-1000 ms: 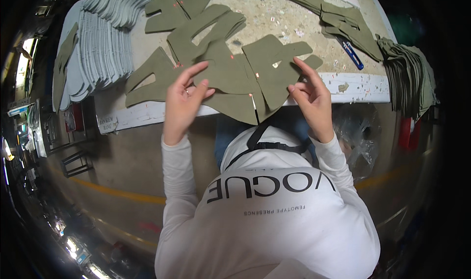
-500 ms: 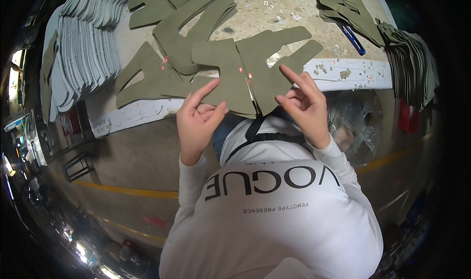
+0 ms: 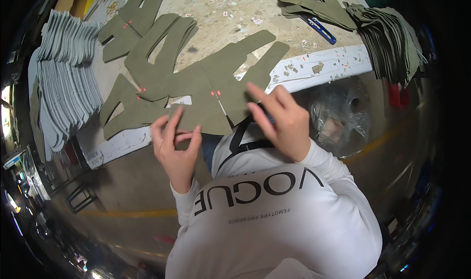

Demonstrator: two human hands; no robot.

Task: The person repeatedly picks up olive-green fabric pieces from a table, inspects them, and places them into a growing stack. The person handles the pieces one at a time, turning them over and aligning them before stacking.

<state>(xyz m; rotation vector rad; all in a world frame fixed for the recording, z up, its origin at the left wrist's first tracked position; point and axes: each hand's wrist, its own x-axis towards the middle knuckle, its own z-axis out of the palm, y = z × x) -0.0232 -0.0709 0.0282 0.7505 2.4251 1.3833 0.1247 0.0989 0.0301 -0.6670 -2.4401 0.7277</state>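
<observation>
Two flat olive-green cut pieces lie edge to edge at the table's near edge: a left piece (image 3: pixel 192 85) and a right piece (image 3: pixel 234 100). Small red marks sit on both sides of their seam, which parts into a narrow gap near me. My left hand (image 3: pixel 177 149) rests its fingertips by the left piece's slot, thumb spread away. Over the right piece's near right side, my right hand (image 3: pixel 283 124) has index finger and thumb apart. Neither hand grips anything. More olive pieces (image 3: pixel 152 46) with slots lie beyond and to the left, partly overlapping.
Grey stacked pieces (image 3: pixel 68 82) stand at the left. At the right are a dark olive stack (image 3: pixel 387 41), loose olive pieces (image 3: pixel 314 1) and a blue cutter (image 3: pixel 319 29). Scraps litter the table (image 3: pixel 216 21). A clear plastic bag (image 3: pixel 338 114) sits below its edge.
The whole view has shifted, so the table things appear further left. Both hands stay at the two pieces. My right hand has tilted, its fingers pointing more to the left.
</observation>
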